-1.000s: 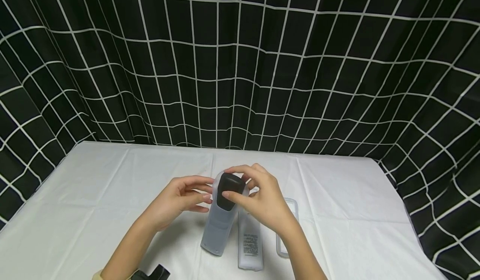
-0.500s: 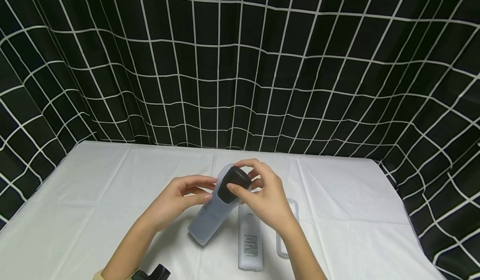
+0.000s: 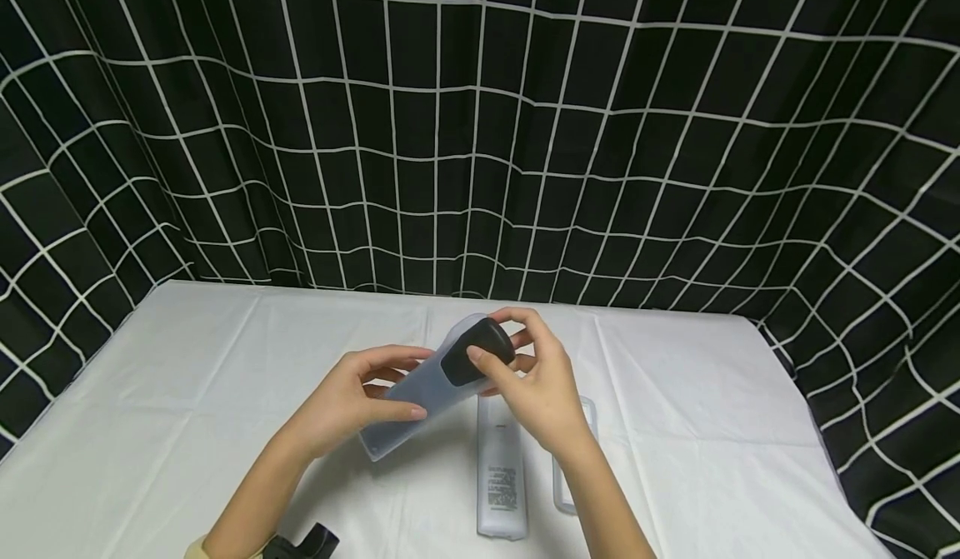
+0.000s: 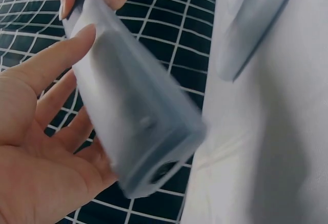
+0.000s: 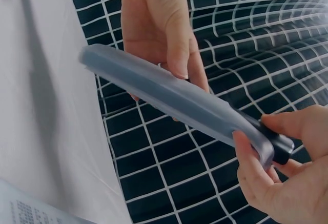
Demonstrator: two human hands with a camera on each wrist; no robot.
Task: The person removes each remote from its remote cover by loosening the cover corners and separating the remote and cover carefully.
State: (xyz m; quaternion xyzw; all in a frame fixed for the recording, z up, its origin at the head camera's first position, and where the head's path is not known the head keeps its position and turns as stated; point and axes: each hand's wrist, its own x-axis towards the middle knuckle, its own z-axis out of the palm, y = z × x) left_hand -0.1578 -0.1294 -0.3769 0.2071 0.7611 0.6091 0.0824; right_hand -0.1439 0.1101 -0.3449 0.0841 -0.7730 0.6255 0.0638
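Note:
A long frosted grey sleeve (image 3: 427, 391) is held up between both hands, tilted with its wide end to the upper right. A smooth black piece (image 3: 480, 355) fills the opening at that end and sticks out past it in the right wrist view. My right hand (image 3: 543, 384) pinches the wide end, thumb on the black piece and fingers on the sleeve. Around the sleeve's middle, my left hand (image 3: 341, 401) holds with its thumb on the near side and fingers on the far side. A small dark hole (image 4: 164, 171) shows in the narrow end.
Below the hands, a pale remote-like device (image 3: 500, 459) with a printed label lies on the white cloth-covered table (image 3: 712, 409). Beside it lies a clear rounded frame (image 3: 557, 484), partly hidden by the right forearm. A black gridded curtain (image 3: 457, 142) surrounds the table's back and sides.
The sleeve has swung from nearly upright to a slant, its narrow end moving left and up. The right hand has risen slightly. The left hand has come from its side to holding its middle.

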